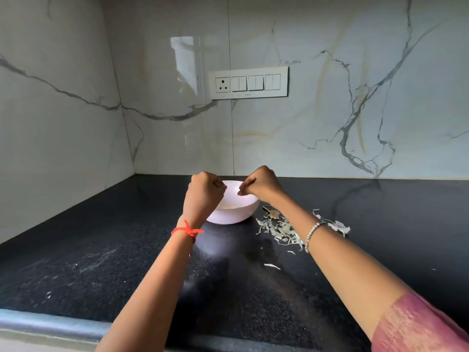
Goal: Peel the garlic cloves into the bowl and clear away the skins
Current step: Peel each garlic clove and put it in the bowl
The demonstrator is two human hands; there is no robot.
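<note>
Hovering directly above the white bowl (pixel 228 217), a person's left hand (pixel 205 191) and right hand (pixel 261 184) curl their fingers tight, tips close together. Whether they pinch a garlic clove or only skin cannot be told. Papery skins (pixel 279 231) lie heaped on the countertop (pixel 101 250), right of the grip by the right wrist. Cloves are likely small, firm and slick once bared, best nipped at the ends; the skins are featherlight.

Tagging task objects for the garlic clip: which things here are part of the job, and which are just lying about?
Job:
bowl
skins, right of the bowl
left hand and right hand, both over the bowl

Lying about:
switch panel
counter
red thread
bracelet
</note>
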